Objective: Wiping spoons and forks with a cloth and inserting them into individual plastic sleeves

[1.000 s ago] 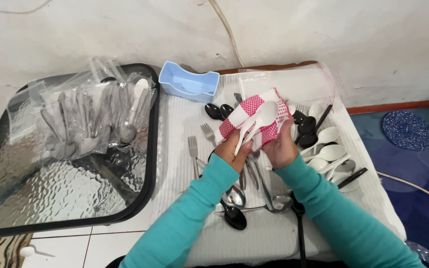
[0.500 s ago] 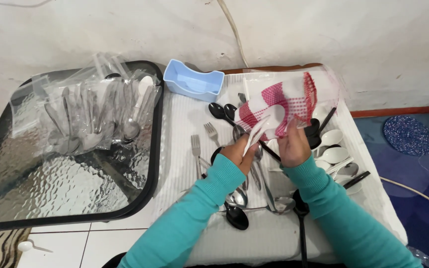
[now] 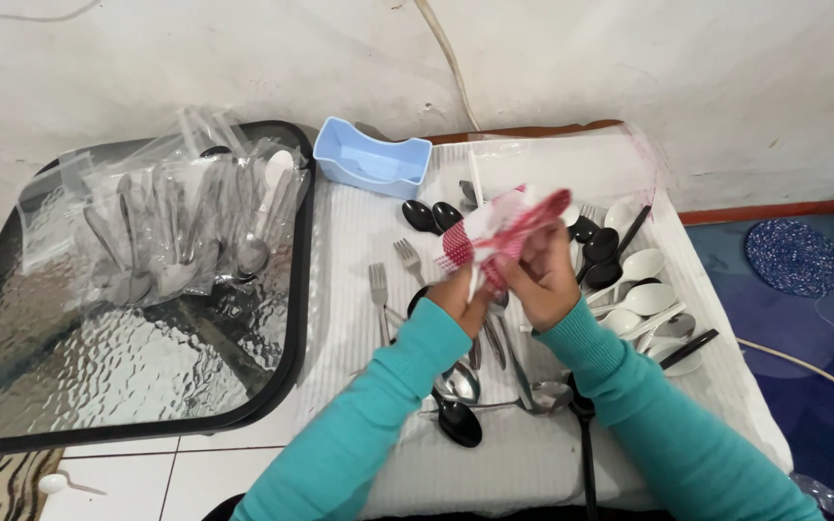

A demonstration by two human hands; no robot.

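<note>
Both hands closed: left hand and right hand pinch a red-checked cloth bunched around a white utensil handle, above the tabletop. Loose grip could drop it onto spoons below; farther back, blue holder.

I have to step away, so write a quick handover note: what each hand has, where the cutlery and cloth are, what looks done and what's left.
Left hand: grips the red-and-white checked cloth with a white utensil inside it; its type cannot be told.
Right hand: grips the same cloth from the other side.
Both are raised over the white ribbed mat.
Done: bagged cutlery lies on the glass table.
Left: loose forks, white spoons and black spoons lie on the mat.
Light blue holder stands by the wall.
</note>
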